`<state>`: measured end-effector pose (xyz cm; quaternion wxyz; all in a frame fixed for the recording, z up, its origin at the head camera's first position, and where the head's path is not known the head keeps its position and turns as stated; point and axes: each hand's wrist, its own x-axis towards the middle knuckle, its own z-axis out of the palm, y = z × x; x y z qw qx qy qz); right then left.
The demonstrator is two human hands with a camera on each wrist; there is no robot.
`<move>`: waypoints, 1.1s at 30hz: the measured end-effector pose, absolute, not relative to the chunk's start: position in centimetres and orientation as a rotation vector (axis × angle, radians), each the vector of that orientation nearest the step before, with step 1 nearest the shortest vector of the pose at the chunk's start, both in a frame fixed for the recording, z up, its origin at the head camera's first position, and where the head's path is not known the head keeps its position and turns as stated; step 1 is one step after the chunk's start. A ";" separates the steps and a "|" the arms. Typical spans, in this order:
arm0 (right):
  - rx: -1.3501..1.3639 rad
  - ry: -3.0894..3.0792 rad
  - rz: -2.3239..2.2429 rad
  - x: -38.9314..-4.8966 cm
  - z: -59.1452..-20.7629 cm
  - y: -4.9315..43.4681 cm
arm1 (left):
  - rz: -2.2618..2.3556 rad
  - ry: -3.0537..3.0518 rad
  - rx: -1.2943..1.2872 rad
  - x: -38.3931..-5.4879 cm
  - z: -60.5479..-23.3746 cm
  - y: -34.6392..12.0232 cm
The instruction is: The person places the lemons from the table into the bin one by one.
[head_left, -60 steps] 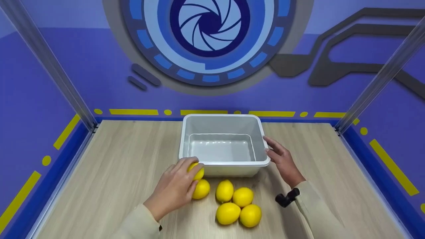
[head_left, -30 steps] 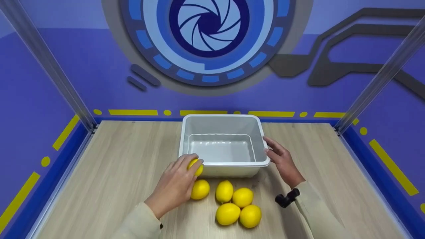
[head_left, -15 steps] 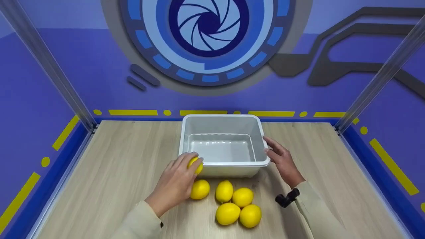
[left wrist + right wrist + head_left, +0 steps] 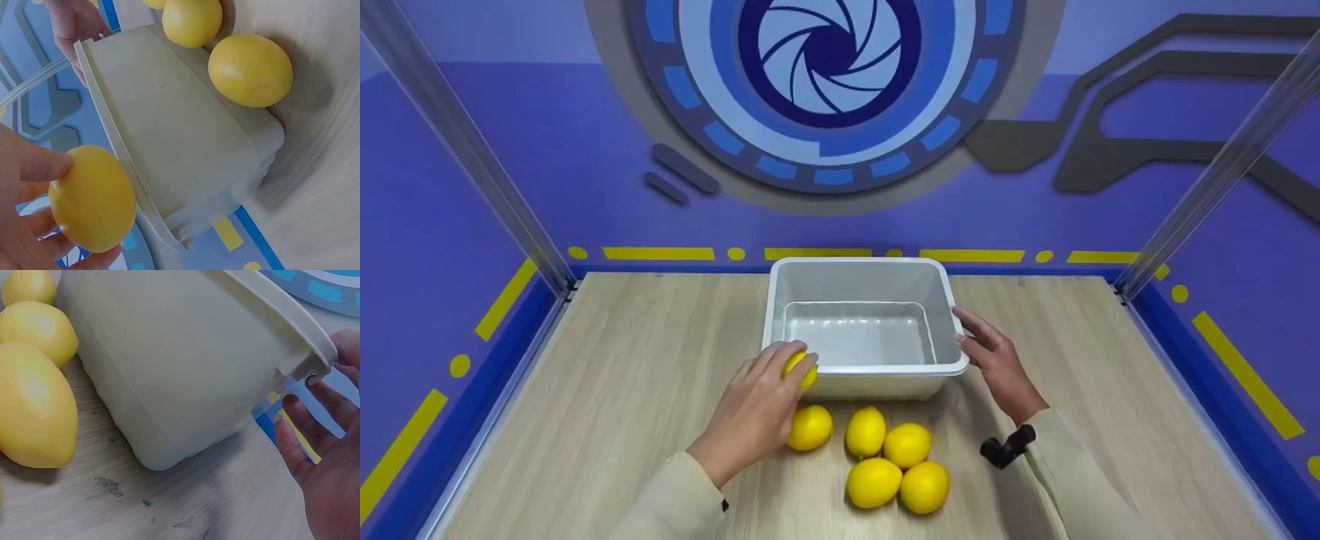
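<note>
My left hand (image 4: 757, 401) grips a yellow lemon (image 4: 800, 370) at the front left corner of a light grey plastic bin (image 4: 877, 385). In the left wrist view, thumb and fingers hold this lemon (image 4: 93, 199) by its sides, beside the bin's rim (image 4: 126, 163). My right hand (image 4: 1001, 371) holds the bin's right rim. Seen from the right wrist, fingers (image 4: 306, 424) curl under the rim's lip near the corner. One lemon (image 4: 811, 427) lies on the table just below my left hand, partly covered by it.
Several more lemons (image 4: 874, 483) sit clustered on the wooden table (image 4: 660, 337) in front of the bin. A blue-purple printed panel (image 4: 720, 225) stands behind the bin, with side walls and metal posts (image 4: 487, 165) at both sides.
My left hand has raised the lemon slightly and moved it a little forward, up to the bin's front left rim. My right hand stays on the right rim. The lemons on the table have not moved.
</note>
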<state>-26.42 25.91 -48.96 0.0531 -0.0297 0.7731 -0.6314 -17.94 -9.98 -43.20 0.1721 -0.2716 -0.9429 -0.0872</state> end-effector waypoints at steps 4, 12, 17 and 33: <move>-0.092 2.351 -1.925 -26.4 -49.0 26.0 | -0.236 -2.674 -0.769 -18.0 -43.2 -9.9; -0.136 2.347 -1.955 -26.4 -49.2 26.1 | -0.224 -2.657 -0.766 -18.2 -43.4 -9.9; -0.131 2.349 -1.945 -26.4 -49.2 26.1 | -0.226 -2.664 -0.767 -18.3 -43.3 -9.9; -0.121 2.348 -1.938 -26.4 -49.0 26.1 | -0.208 -2.641 -0.773 -18.7 -43.3 -9.8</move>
